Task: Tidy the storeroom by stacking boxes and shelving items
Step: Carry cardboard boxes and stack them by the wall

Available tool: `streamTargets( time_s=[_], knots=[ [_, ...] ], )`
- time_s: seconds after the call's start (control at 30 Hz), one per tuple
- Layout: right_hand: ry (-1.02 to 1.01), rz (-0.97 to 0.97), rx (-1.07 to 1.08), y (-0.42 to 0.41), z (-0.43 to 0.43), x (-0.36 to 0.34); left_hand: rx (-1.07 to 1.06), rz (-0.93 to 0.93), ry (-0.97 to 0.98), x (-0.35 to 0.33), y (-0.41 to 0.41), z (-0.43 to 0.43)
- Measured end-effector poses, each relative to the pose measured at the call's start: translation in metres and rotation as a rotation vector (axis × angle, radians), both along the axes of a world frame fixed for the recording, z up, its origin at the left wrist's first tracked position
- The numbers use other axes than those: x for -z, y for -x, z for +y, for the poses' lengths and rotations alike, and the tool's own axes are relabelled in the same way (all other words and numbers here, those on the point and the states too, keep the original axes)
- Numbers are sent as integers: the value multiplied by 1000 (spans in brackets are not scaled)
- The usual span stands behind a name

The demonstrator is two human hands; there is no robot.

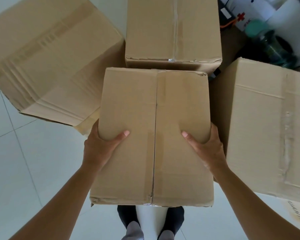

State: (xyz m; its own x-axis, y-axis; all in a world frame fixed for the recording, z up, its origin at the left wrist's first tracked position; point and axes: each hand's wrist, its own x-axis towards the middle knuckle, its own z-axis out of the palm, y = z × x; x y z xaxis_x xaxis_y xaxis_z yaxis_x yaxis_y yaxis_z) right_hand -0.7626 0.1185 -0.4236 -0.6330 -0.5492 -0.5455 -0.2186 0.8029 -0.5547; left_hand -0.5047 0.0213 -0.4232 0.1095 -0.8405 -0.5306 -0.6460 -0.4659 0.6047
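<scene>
Cardboard box (152,135), flaps closed along a taped centre seam, held up over pale floor tiles (33,161) in the middle of a cluster of cartons. Left hand (100,146) clamped round the left edge, thumb flat on the top panel, fingers out of sight down the side. Right hand (206,148) gripping the right edge the same way, thumb angled inward on top. Near corners crumpled, tape frayed. Grey-socked feet (133,229) and dark trouser legs just visible beneath the near edge.

Three more cartons around it: a second taped box (171,28) directly beyond, near edge close to the held one's far edge; a large tilted box (47,58) to the left; a wide box (267,127) to the right, paper torn along its seam. Contact between the held box and these neighbours impossible to tell.

Top right, blurred: a jar with a green lid (260,32) beside a white case with a red cross (241,16).
</scene>
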Motion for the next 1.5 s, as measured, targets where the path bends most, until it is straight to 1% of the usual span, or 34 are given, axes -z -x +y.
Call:
streamTargets(
  time_s=[0.23,0.4,0.53,0.87,1.03,1.3,1.5],
  knots=[
    [66,9,18,-4,3,-2,20,-26,20,-3,-1,4],
    [140,39,-9,-9,13,-24,12,-103,85,-34,-4,17],
    [191,54,-43,-9,20,-80,-3,-92,128,-93,-9,31],
    [272,-64,-186,-1,45,-258,-63,-45,164,-258,-23,74],
    [314,-5,-193,-5,65,-327,-52,3,229,-324,-21,92],
    [415,108,-101,-2,120,-404,43,54,346,-412,-8,115],
    [483,236,66,-10,163,-438,192,165,416,-439,8,109]
  ],
)
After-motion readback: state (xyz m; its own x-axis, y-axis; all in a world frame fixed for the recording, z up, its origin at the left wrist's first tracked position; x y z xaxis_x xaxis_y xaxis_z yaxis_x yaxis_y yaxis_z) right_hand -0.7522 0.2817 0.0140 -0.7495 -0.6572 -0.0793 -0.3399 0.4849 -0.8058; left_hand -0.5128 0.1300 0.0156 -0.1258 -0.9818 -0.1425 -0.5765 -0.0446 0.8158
